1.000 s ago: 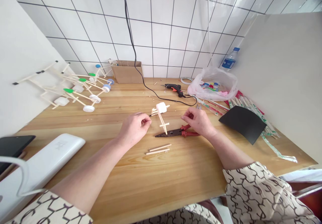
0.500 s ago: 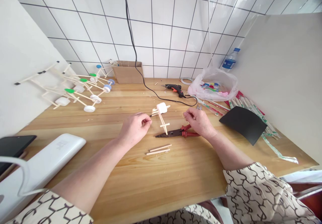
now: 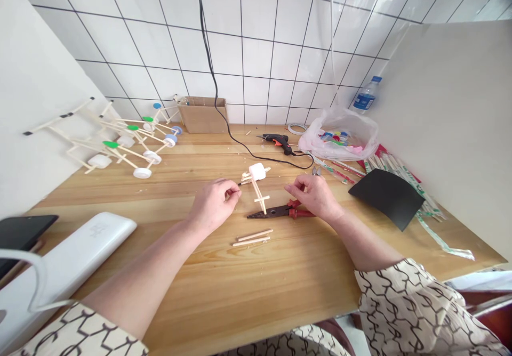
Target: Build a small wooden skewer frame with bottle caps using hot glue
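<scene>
tabletop (image 3: 256, 286), left hand (image 3: 215, 202) beside stick frame (image 3: 262, 199), right hand (image 3: 319, 196)

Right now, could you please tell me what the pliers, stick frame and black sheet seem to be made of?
Pliers: likely metal, judging by the dark, dull jaws, with red handles that look plastic-coated. Stick frame: apparently bare wood, pale and matte; its white block, smooth and round-edged, may be plastic or foam. Black sheet: matte and gently curved, so perhaps card, foam or rubber; unclear which.
</scene>
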### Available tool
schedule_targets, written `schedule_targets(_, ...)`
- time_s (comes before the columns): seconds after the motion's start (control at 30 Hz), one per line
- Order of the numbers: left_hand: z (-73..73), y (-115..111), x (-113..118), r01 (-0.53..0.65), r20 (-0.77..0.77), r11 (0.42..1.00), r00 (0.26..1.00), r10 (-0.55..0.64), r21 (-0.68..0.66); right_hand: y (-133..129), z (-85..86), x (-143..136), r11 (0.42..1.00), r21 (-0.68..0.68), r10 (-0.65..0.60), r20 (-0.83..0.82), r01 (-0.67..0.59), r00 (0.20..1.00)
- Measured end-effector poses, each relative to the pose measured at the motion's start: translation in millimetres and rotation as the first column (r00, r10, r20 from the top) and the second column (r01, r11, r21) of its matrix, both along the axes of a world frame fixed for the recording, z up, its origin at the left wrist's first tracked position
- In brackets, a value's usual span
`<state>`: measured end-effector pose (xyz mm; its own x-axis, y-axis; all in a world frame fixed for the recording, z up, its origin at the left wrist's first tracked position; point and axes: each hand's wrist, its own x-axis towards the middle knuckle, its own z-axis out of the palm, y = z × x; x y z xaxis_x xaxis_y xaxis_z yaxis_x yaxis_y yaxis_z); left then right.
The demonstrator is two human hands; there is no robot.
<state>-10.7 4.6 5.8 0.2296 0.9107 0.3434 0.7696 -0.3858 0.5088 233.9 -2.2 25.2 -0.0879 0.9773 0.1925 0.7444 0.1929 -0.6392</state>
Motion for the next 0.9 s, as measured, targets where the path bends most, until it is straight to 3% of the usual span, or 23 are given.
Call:
schedule_targets(0.33, 3.3, -0.8, 0.9, -0.144, 0.141, 0.987, 0.981, 0.133, 0.07, 2.1, -2.7, 0.3, 0.989, 0.123, 0.062, 0.133, -0.078, 0.989)
schedule_targets(0.57, 5.8, -0.9, 2.9, -0.092, 0.227, 0.963, 0.973, 0.034, 0.252, -2.0, -0.4, -3.2, 0.991, 0.078, 0.097, 0.126, -0.108, 0.987)
schedule_targets(0.9, 10.2, 0.3, 8.6, -0.034, 0.22, 0.952, 0.975, -0.035, 0.304, -3.1, -1.5, -6.8, 0.984, 0.095, 0.137, 0.148, -0.152, 0.979)
